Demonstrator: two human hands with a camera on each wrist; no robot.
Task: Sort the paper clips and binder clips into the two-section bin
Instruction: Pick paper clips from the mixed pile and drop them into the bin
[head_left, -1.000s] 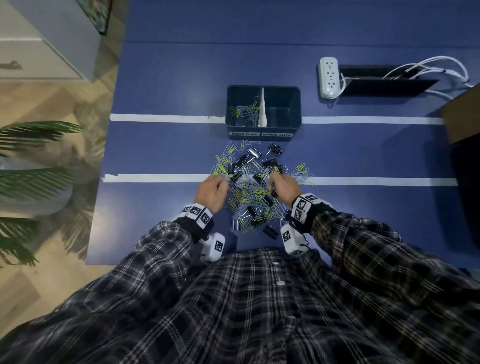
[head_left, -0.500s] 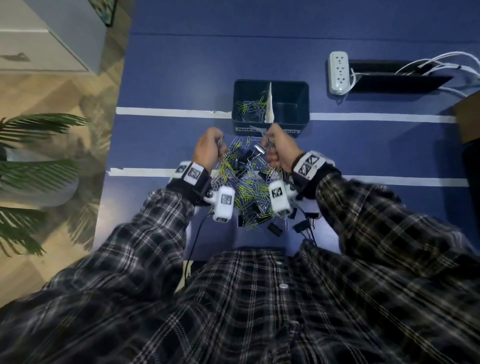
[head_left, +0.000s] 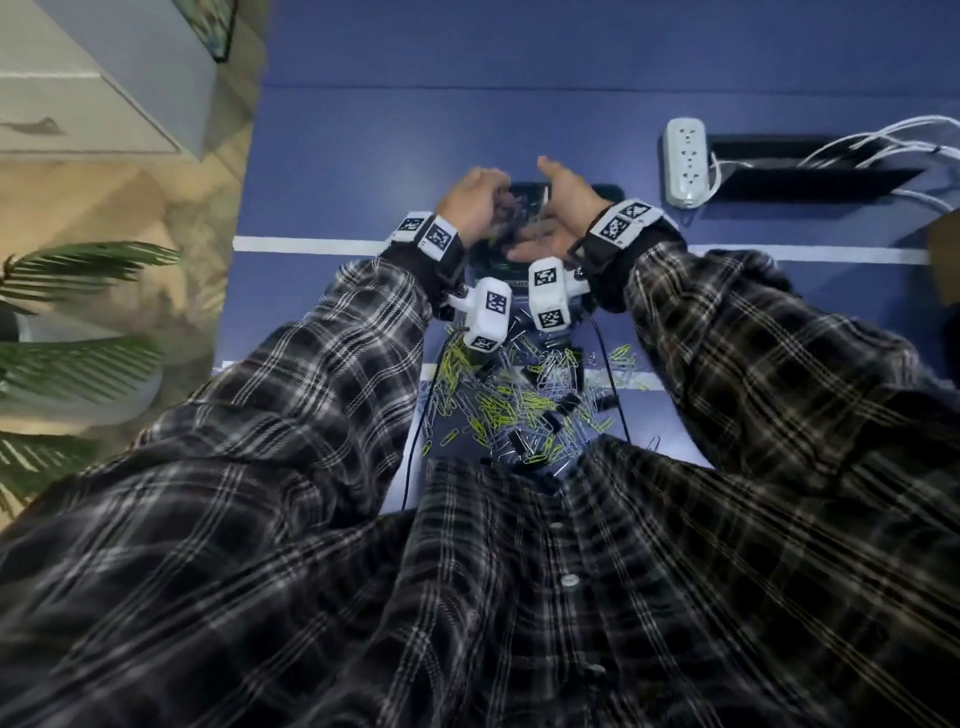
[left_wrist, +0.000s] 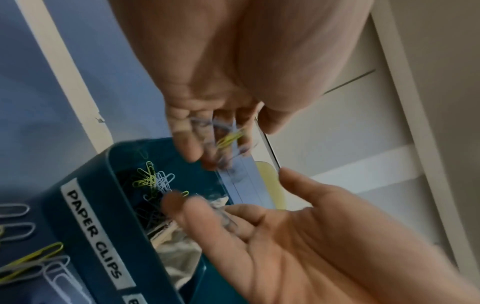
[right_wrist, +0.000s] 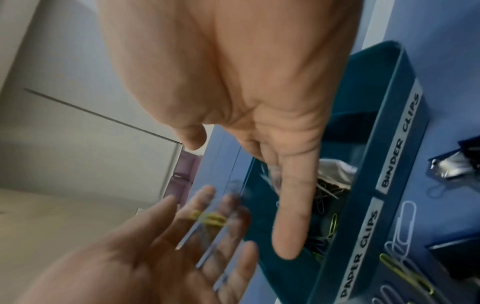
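Note:
The dark blue two-section bin is mostly hidden under my hands; its labels read PAPER CLIPS and BINDER CLIPS. My left hand and right hand hover over the paper-clip section with fingers spread. Blurred yellow and white paper clips are dropping from my left fingers. Other paper clips lie inside that section. A mixed pile of paper clips and black binder clips lies on the table in front of my chest. One binder clip sits just outside the bin.
A white power strip and a black cable slot with white cords are at the back right. White tape lines cross the blue table. Past the table's left edge are a plant and a cabinet.
Both hands rose from the pile with clips pinched, moved forward over the bin, and have spread their fingers; clips are falling from them.

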